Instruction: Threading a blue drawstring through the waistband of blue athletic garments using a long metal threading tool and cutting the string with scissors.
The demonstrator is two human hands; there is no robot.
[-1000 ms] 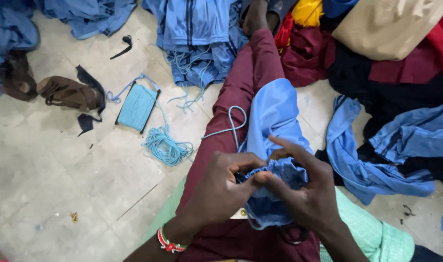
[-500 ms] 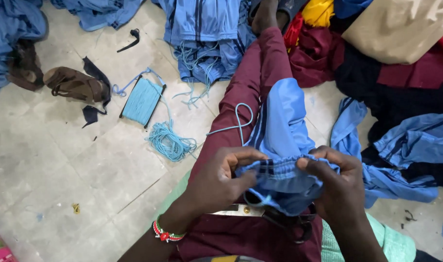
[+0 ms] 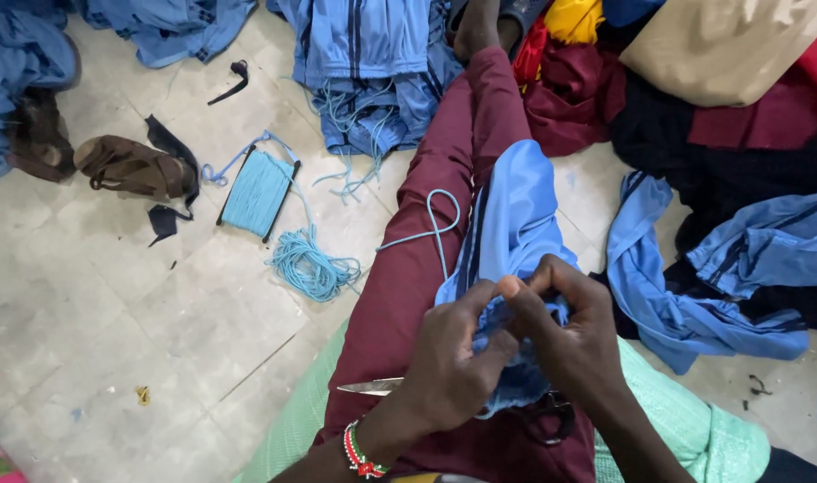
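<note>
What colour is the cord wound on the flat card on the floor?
Light blue cord, clearest in the head view.

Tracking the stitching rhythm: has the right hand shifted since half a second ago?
Yes. The right hand has moved inward to meet the left hand, closing over the bunched blue cloth on the maroon trouser leg.

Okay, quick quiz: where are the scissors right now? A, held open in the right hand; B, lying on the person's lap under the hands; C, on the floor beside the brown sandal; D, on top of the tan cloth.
B: the scissors lie on the maroon trouser leg, blade poking out beneath the left hand, while both hands pinch the blue cloth.
</note>
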